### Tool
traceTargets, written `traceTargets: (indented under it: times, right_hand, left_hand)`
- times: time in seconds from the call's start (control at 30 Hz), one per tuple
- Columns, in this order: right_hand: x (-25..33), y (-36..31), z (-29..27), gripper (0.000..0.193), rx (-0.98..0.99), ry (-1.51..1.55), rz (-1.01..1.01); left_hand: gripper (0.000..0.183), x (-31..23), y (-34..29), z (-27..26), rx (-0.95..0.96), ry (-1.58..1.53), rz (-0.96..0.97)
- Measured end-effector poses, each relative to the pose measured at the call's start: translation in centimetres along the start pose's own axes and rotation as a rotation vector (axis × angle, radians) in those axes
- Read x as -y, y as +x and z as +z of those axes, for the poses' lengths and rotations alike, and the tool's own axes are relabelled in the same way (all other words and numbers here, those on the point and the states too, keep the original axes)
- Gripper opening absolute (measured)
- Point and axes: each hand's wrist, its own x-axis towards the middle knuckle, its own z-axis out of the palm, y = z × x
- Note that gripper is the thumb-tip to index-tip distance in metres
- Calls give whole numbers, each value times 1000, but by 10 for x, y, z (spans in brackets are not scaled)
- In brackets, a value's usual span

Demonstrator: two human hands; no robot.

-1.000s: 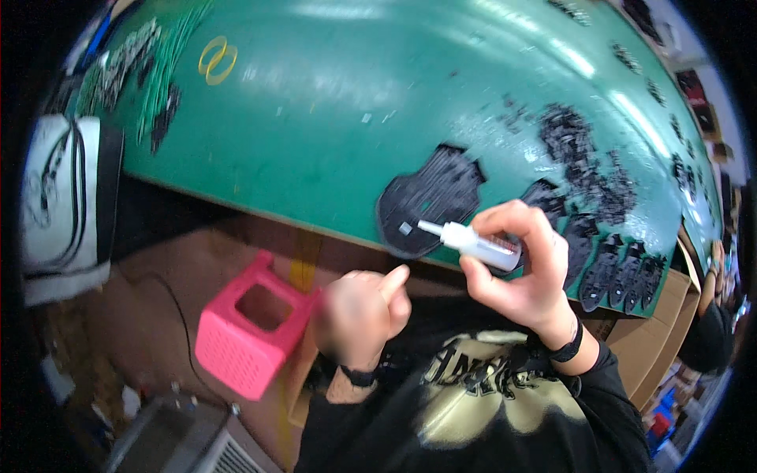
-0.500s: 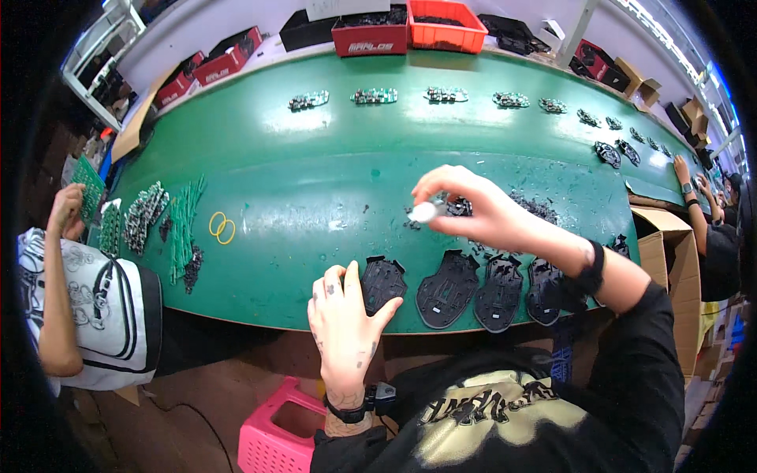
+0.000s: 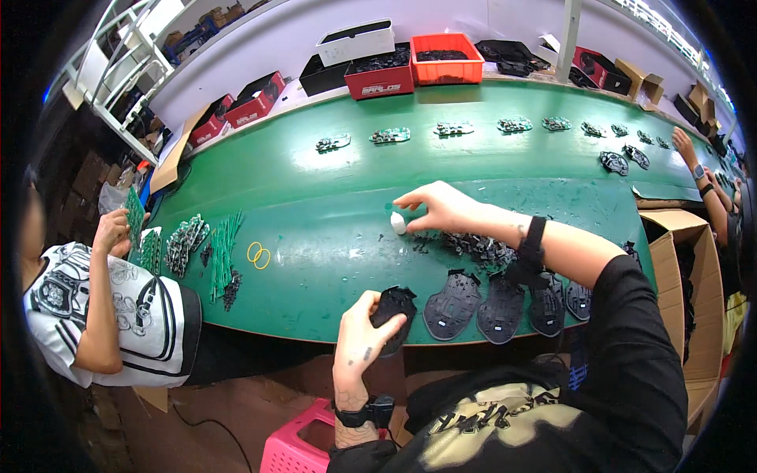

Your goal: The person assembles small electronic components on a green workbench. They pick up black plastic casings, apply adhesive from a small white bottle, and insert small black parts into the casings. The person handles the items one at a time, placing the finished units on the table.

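Far L of the white bottle [image 3: 398, 224], note a co-worker's hand [image 3: 112, 230] on a green board [image 3: 135, 206]; prob. no trouble from there. Less far L of the bottle, note green strips [image 3: 226, 256], then two yellow rings [image 3: 259, 255], flat on the green table [image 3: 331, 236]; prob. too far off to get knocked.

On the near side of the bottle, at the table edge: left hand [image 3: 363, 337] gripping a black shell [image 3: 400, 303], thumb across its face. Could slip off the edge w/ a slack thumb, or end up smudged under that same thumb; can't see whether wet there.

Back to the bottle: upright on the table, apparently. Just R of it, right hand [image 3: 445, 210] w/ thumb & fingers spread, not closed round anything; can't tell re fingertip contact. Could easily topple from a sideways brush, b/c so narrow, and maybe leak; can't tell if capped.

R of the bottle, under the forearm: heap of black bits [image 3: 487, 251]. Could scatter from a low arm sweep. Further R & nearer than the bottle: row of black shells [image 3: 452, 307], w/ black wristband [image 3: 535, 235] close by. Could get shoved out of line, even over the edge, by a dropped forearm.
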Motion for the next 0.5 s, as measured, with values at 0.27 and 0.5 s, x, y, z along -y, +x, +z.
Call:
traceTargets:
  times: [0.27,0.5]
  right_hand:
    - [-18,-29,-45,18,184,-205,3]
    - [-16,-21,-27,10,172,-333,-77]
  left_hand:
    - [24,-28,41,-20,-106,-860,125]
    - [35,-46,49,18,149,-901,84]
